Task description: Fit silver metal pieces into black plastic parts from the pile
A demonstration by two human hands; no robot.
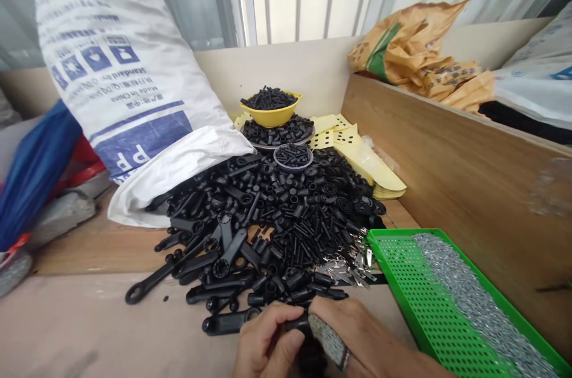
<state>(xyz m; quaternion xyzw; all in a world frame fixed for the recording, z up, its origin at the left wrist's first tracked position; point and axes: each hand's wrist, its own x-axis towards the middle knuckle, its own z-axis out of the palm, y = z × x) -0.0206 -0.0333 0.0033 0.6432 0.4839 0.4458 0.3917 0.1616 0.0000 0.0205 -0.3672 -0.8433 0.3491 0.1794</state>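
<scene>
At the near edge of the table, my left hand (267,342) pinches a short black plastic tube (298,324) between thumb and fingers. Closed against the tube's other end is my right hand (357,330). A grey speckled pad or wrap (328,341) covers part of this hand, and its fingertips are mostly hidden. Another dark part (311,361) shows below, between the hands; its shape is unclear. Just beyond lies a pile of black plastic parts (286,205), with crank-like handles (230,253), ribbed pins and tubes. Small metal pieces (348,267) lie at its right edge.
A green perforated tray (393,265) with small silvery pieces (469,288) stands at right, beside a wooden board (447,169). Behind the pile are a yellow bowl (270,117) of black pins, a small bowl (294,168) and yellow sheets (370,169). A white sack (134,68) leans at left.
</scene>
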